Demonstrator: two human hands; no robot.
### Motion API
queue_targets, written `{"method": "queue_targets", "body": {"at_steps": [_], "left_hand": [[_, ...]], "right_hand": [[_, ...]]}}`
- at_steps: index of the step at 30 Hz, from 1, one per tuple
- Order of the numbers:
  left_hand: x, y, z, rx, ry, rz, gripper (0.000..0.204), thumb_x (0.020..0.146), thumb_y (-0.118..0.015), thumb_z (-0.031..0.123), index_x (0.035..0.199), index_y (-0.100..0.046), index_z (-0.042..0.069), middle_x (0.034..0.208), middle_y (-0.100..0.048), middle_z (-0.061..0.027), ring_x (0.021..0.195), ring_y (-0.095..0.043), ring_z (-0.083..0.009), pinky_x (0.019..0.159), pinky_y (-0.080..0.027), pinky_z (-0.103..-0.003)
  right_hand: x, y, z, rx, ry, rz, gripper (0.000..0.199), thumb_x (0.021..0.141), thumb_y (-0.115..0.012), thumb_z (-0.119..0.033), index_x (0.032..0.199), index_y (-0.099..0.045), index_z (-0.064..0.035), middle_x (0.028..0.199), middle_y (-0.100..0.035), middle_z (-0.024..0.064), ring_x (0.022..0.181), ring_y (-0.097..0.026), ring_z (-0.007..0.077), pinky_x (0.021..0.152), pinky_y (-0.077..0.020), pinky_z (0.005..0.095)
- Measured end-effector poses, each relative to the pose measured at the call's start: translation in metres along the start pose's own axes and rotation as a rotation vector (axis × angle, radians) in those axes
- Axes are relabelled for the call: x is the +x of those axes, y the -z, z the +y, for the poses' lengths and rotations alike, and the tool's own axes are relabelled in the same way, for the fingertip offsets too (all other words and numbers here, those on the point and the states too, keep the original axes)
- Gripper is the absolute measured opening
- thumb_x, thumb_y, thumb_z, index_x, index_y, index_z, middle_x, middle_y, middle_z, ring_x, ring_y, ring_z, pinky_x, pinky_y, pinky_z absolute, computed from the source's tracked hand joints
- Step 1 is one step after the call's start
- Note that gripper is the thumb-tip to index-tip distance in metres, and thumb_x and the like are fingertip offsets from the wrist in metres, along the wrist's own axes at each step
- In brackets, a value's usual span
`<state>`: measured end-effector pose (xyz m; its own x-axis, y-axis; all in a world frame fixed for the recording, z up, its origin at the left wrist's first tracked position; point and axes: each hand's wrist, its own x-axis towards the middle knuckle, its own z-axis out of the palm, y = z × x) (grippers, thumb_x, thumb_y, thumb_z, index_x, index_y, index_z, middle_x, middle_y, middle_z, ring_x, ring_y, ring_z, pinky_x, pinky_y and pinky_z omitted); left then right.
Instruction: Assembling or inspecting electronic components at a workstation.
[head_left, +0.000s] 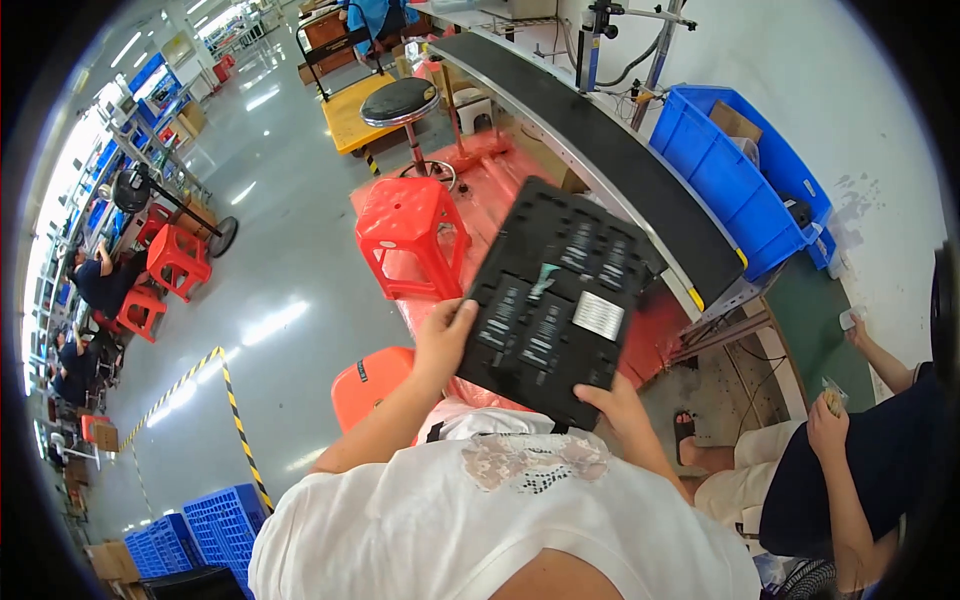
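A black plastic tray [475,367] is held out in front of my body, tilted, its upper side toward me. Several dark rectangular pieces with pale print [545,330] sit in its recesses; their exact kind cannot be made out. A whitish label [598,316] and a small pale green strip [543,280] also show on it. My left hand [443,342] grips the tray's left edge, thumb on top. At the near right corner, my right hand [612,402] closes on it with the thumb above. The fingers beneath the tray are hidden.
Beyond the tray runs a black conveyor belt [600,125], with a blue bin [720,190] at its right. Red stools [405,215] and a round black stool [400,100] stand ahead left. A co-worker [850,470] is close at my right. Blue plastic crates [225,525] lie lower left.
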<state>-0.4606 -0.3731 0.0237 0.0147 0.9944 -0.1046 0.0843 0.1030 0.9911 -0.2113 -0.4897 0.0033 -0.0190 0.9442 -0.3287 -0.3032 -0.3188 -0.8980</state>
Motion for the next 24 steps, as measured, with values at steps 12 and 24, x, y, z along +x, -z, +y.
{"method": "queue_targets", "body": {"at_steps": [12,24], "left_hand": [[0.074,0.051,-0.123,0.311,0.004,0.043,0.034,0.089,-0.065,0.029,0.094,-0.065,-0.004,0.086,-0.066,-0.0092,0.079,-0.061,-0.0151,0.074,-0.047,-0.028],[0.187,-0.047,-0.211,0.804,-0.358,-0.180,0.035,0.083,-0.065,0.026,0.112,-0.060,0.006,0.120,-0.053,-0.0174,0.112,-0.050,-0.0358,0.094,-0.042,-0.041]], "right_hand": [[0.074,-0.022,0.104,-0.165,-0.079,-0.093,0.046,0.080,-0.074,-0.027,0.115,-0.061,0.0005,0.106,-0.066,0.0071,0.096,-0.060,0.0150,0.086,-0.0475,0.0291],[0.121,0.015,0.186,-0.454,-0.449,0.237,0.071,0.073,-0.059,-0.070,0.075,-0.068,0.0003,0.062,-0.063,0.0088,0.055,-0.062,0.0195,0.053,-0.0479,0.0317]]}}
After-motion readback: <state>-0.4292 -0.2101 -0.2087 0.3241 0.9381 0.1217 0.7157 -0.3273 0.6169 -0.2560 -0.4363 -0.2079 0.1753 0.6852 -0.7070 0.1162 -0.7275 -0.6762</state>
